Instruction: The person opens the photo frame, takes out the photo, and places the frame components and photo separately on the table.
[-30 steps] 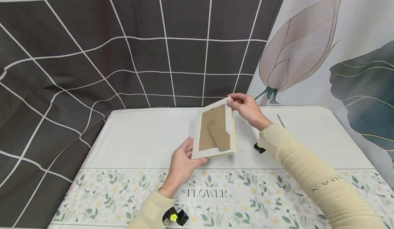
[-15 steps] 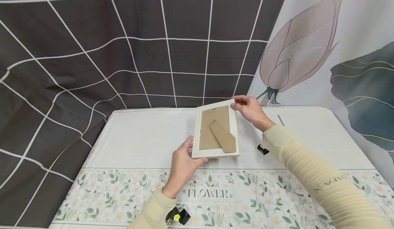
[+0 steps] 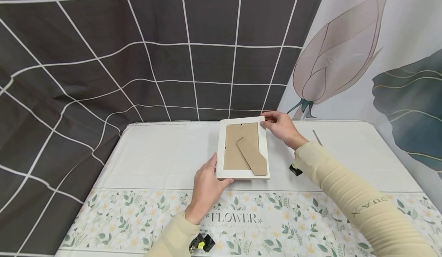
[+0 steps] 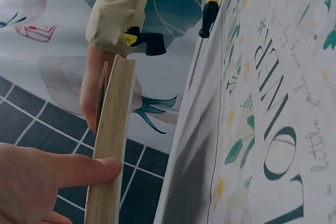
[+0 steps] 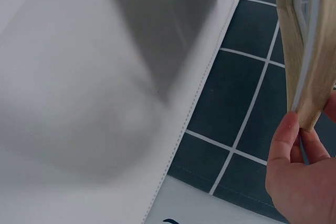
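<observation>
A picture frame (image 3: 263, 142) with a pale wooden border shows its back in the head view, held above the table. Its brown backing board (image 3: 232, 149) carries a slanting easel stand (image 3: 253, 157). My left hand (image 3: 206, 184) grips the lower left corner, thumb along the bottom edge. At the upper right corner my right hand (image 3: 284, 128) pinches the border between thumb and fingers. The left wrist view shows the frame's wooden edge (image 4: 113, 124) side-on under the left thumb. From the right wrist, the right fingertips (image 5: 286, 124) hold the frame's corner.
A screwdriver (image 4: 209, 17) with a black and yellow handle lies on the table (image 3: 165, 153); only its shaft (image 3: 317, 137) shows beyond the right sleeve in the head view. A dark grid-patterned cloth (image 3: 155, 57) hangs behind the table, a flower-printed one (image 3: 338, 50) at the right.
Both hands have turned the picture frame so its back faces the head camera more squarely and stands straighter. Its top edge has dropped slightly; both grips stay the same.
</observation>
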A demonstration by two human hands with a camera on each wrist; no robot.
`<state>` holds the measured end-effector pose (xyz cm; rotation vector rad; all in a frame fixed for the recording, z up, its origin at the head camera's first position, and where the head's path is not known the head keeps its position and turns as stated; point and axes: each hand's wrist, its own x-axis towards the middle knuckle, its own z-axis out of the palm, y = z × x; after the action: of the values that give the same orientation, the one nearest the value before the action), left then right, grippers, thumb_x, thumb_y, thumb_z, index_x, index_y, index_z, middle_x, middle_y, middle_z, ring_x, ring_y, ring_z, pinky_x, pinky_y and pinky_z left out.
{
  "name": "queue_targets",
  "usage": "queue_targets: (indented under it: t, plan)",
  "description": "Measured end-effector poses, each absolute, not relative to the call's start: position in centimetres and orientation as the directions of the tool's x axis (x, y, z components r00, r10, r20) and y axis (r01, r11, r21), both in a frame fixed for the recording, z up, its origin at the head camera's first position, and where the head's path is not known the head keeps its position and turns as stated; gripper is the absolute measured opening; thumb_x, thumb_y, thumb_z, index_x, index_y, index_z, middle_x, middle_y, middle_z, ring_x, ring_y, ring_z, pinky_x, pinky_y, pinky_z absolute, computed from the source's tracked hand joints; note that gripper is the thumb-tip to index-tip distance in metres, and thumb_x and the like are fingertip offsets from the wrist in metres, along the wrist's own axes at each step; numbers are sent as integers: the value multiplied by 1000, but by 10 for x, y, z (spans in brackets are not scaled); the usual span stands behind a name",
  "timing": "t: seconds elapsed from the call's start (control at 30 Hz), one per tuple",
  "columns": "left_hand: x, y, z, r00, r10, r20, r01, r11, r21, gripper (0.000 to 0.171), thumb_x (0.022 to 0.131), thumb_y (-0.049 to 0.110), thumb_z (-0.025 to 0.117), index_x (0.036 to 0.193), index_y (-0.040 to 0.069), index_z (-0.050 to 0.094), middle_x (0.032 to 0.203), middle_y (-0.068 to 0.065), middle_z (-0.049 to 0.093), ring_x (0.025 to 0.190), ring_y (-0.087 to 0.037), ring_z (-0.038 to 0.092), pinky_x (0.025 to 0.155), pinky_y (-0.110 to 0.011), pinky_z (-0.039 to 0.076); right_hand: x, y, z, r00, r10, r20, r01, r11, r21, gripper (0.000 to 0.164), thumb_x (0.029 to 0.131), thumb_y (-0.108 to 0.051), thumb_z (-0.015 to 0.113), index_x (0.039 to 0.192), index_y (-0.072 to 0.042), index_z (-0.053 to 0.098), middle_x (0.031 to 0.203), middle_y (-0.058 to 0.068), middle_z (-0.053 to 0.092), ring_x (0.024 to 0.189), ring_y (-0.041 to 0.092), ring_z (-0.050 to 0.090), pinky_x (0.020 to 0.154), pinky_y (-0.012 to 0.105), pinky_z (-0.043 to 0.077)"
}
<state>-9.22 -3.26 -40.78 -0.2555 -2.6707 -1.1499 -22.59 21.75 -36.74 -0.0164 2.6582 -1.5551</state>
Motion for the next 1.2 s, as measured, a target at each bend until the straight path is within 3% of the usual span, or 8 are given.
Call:
queue_targets:
  t: [0.17,0.47,0.8,1.2]
  plan:
    - [-91,-31,-410,-947,98,305,280,716,640,93,59,21,87,137,0,42,132,-15,51,117,-30,51,98,-39,41,-227,217,-372,-996,-40,-77,45,517,-855,39,87,-14,60,125,-6,55,111,12,55,95,24,49,79,31,43]
    - [-89,-27,-415,-937,129,326,304,760,575,92,58,19,87,133,-9,42,129,-23,51,114,-34,53,95,-39,43,-226,217,-383,-993,-56,-104,55,558,-828,37,87,-15,60,122,-5,55,105,12,56,91,23,51,75,31,42]
    - [-89,-22,-414,-932,126,339,311,759,572,90,56,16,88,130,-11,44,124,-24,55,106,-35,58,90,-39,48,-226,216,-392,-987,-56,-150,85,612,-786,46,84,-17,62,127,-4,52,116,14,55,100,25,52,81,34,43]
    - [-90,-20,-420,-933,140,333,318,757,571,90,53,15,89,128,-12,46,119,-22,59,100,-34,60,86,-39,50,-228,216,-403,-979,-84,-183,82,661,-746,50,82,-16,64,128,0,50,106,15,58,94,25,52,79,33,43]
